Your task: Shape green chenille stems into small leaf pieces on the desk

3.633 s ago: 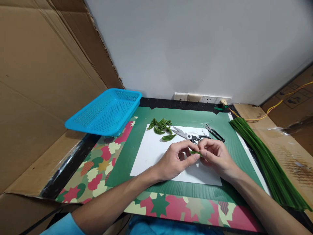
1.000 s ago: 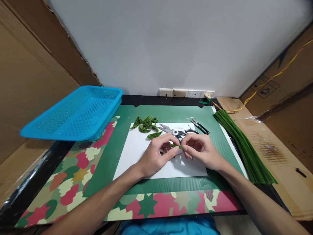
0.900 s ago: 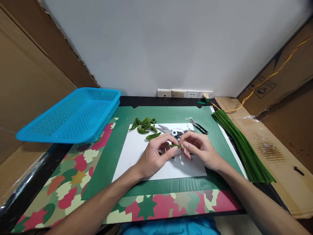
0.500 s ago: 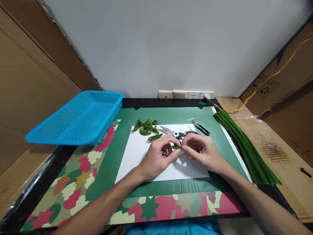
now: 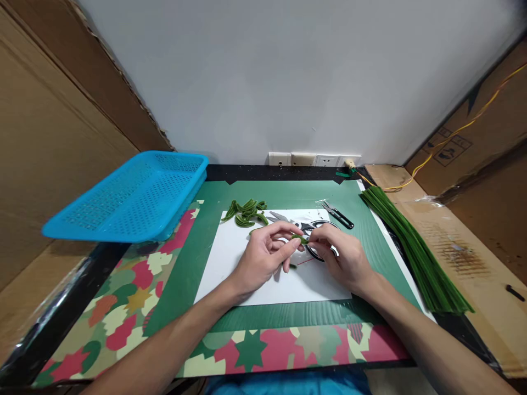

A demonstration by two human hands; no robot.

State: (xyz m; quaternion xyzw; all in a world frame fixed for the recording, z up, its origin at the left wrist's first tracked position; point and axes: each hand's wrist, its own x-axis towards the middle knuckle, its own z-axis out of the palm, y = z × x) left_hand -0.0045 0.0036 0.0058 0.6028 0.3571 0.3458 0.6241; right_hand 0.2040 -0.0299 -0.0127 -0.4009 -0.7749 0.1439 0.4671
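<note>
A short green pipe cleaner piece [image 5: 300,239] is pinched between both hands over a white sheet of paper [image 5: 222,274]. My left hand [image 5: 269,255] grips it with thumb and fingertips. My right hand [image 5: 340,249] pinches its right end; the fingertips partly hide it. Just behind the hands lie scissors [image 5: 319,224] with black-and-white handles, partly covered. Several bent green pipe cleaner pieces [image 5: 247,211] rest at the paper's far left. Another short green bit [image 5: 292,266] shows below my left fingers, beside a thin red line [image 5: 305,261].
Small black thread snips [image 5: 338,214] lie behind my right hand. A bundle of long green pipe cleaners [image 5: 411,247] runs along the right edge. On the left stands a blue perforated basket [image 5: 173,219]. Cardboard walls flank the table, with a yellow cable [image 5: 453,129] at right.
Both hands have risen slightly, and the right hand has turned, its fingers curling more downward. The held piece has moved up a little. More of the scissors' handle and a green bit below now show.
</note>
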